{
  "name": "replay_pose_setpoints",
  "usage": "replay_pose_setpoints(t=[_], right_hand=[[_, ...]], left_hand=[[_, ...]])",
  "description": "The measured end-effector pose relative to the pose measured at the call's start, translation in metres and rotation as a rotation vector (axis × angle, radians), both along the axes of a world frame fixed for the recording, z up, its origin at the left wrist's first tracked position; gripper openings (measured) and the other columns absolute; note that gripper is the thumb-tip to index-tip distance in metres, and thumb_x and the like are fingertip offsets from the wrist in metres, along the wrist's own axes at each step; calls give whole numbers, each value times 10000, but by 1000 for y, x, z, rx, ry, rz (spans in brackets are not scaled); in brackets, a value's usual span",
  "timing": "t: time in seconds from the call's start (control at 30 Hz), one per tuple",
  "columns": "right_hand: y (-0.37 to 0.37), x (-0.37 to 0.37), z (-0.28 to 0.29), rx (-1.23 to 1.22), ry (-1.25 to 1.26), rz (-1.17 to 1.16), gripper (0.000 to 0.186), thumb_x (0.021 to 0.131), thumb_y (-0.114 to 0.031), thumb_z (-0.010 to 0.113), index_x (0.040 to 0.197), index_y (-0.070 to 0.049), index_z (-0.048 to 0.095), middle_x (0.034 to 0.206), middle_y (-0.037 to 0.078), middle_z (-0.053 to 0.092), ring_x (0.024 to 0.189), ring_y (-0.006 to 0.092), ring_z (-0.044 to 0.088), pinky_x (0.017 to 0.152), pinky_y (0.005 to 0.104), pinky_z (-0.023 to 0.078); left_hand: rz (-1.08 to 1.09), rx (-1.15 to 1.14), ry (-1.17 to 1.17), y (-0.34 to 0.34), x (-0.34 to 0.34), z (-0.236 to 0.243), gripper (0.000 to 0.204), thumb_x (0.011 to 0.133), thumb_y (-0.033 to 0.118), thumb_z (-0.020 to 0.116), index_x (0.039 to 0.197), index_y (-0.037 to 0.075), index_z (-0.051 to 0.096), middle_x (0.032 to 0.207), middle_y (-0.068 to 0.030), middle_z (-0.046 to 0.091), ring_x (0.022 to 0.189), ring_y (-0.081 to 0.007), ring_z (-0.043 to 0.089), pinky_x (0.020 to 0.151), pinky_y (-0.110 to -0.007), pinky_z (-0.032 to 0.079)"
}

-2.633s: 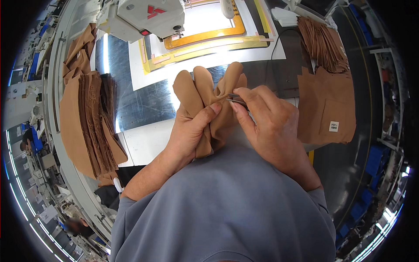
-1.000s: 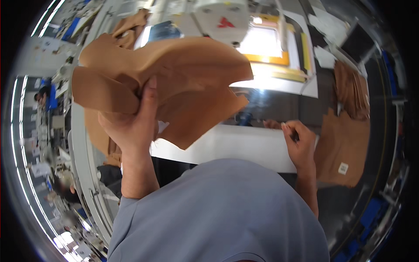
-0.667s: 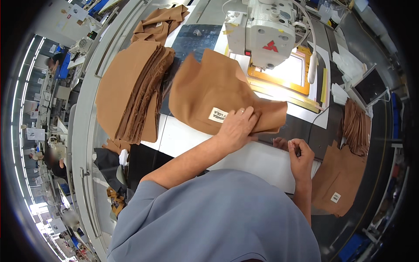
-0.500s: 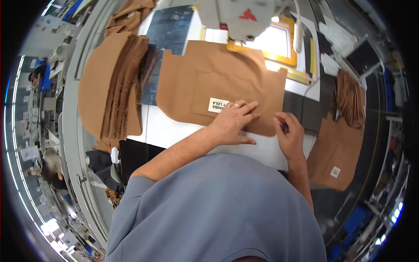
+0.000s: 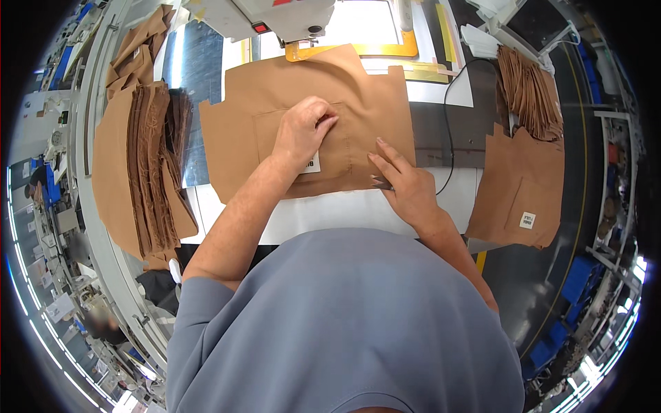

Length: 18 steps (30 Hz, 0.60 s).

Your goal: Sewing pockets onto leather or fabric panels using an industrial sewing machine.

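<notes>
A tan fabric panel (image 5: 234, 151) lies in front of me, with a stitched rectangular patch and a white label (image 5: 314, 164) partly covered by my left hand. My left hand (image 5: 306, 131) is closed in a pinch above the patch; whatever is between its fingertips is too small to make out. At the panel's lower right, my right hand (image 5: 413, 189) rests with its index and middle fingers stretched over the fabric. Small dark thread snips (image 5: 381, 182) sit in that hand, their points showing beside the thumb.
A white machine head (image 5: 275, 19) with a yellow frame (image 5: 358, 51) stands beyond the panel. Stacked brown pieces (image 5: 148, 172) lie left. Folded brown pieces (image 5: 530, 93) and a labelled panel (image 5: 516, 186) are at right. A black cable (image 5: 451, 131) crosses the table.
My left hand has lifted off its flat position by the label and closed to a pinch farther up the patch. My right hand has come onto the panel's right side, fingers extended.
</notes>
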State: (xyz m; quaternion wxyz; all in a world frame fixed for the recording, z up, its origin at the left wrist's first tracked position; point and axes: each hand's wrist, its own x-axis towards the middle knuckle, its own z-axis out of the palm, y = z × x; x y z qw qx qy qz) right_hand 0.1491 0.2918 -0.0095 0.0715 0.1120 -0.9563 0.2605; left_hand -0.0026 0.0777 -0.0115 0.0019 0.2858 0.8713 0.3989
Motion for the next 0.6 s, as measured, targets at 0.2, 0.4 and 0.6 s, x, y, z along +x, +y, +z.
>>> replay_pose_setpoints(t=[0.2, 0.4, 0.6], right_hand=[[-14, -8, 1, -30, 29, 35, 448, 781, -111, 766, 1223, -96, 690, 1438, 68, 605, 697, 208, 700, 610, 337, 560], [-23, -13, 1, -39, -15, 163, 474, 779, -59, 734, 1249, -99, 679, 1444, 38, 608, 717, 207, 697, 633, 329, 566], [-24, -17, -2, -39, -95, 205, 521, 765, -22, 719, 1275, -123, 677, 1442, 1, 616, 765, 205, 703, 689, 323, 579]], left_hand=[[-299, -252, 231, 6, -30, 3, 105, 871, 69, 701, 965, 26, 718, 944, -89, 685, 868, -275, 681, 757, -372, 564], [-769, -553, 605, 4, -55, 16, 249, 817, 86, 620, 1039, -8, 686, 948, -62, 579, 799, -206, 634, 757, -335, 555], [-902, -574, 833, 4, -67, 9, 53, 812, 128, 632, 777, 92, 615, 817, -18, 502, 771, -149, 608, 681, -280, 531]])
